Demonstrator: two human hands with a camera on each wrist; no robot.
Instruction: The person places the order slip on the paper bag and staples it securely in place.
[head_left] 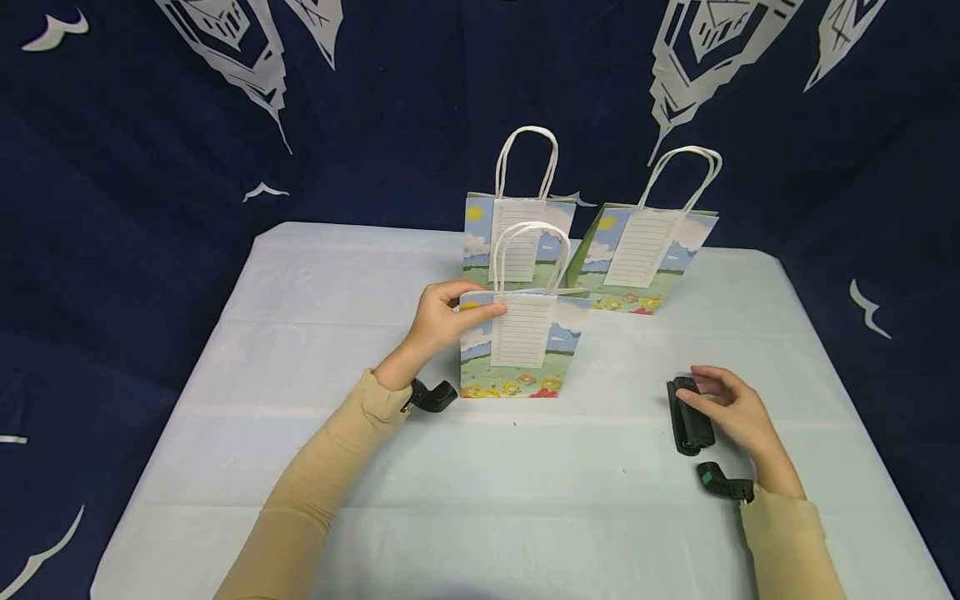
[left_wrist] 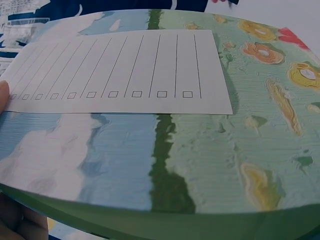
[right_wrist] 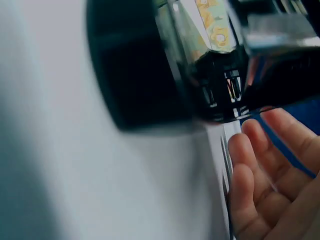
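My left hand (head_left: 438,321) pinches the upper left edge of the front paper gift bag (head_left: 525,379), thumb on its face and fingers behind. The bag stands upright, printed with sky, grass and flowers, and has white handles and a lined white card (left_wrist: 125,75) on its front. On the right, my right hand (head_left: 735,412) grips the far end of a black stapler (head_left: 690,429) between thumb and fingers. Close up in the right wrist view, the stapler (right_wrist: 132,65) fills the top, with curled fingers (right_wrist: 242,185) beside it; the thumb is hidden there.
Two matching gift bags stand behind, one at the back middle (head_left: 480,242) and one leaning at the back right (head_left: 671,267). A white cloth covers the table (head_left: 360,492). Dark blue patterned fabric (head_left: 390,108) hangs behind it.
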